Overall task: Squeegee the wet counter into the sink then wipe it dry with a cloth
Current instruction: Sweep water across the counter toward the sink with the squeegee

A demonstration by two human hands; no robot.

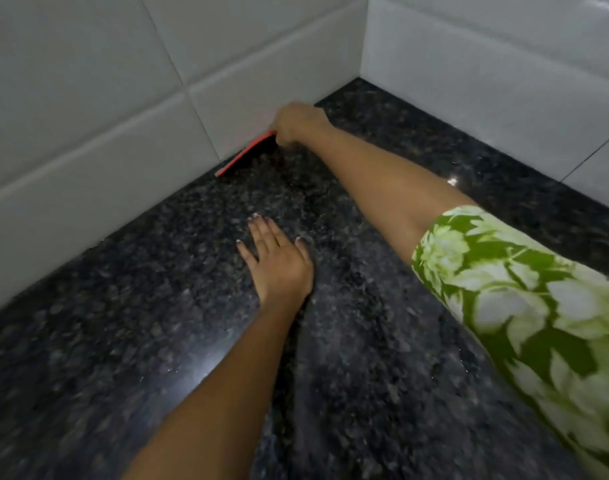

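Observation:
A dark speckled granite counter fills most of the head view. My right hand reaches to the back of it and is shut on a red squeegee, whose blade lies on the counter right against the foot of the tiled wall. My left hand rests flat on the counter nearer to me, palm down, fingers spread, holding nothing. No sink or cloth is in view.
White tiled walls meet in a corner at the back right and bound the counter on two sides. A green floral sleeve covers my right upper arm. A small bright glint sits on the counter at the right.

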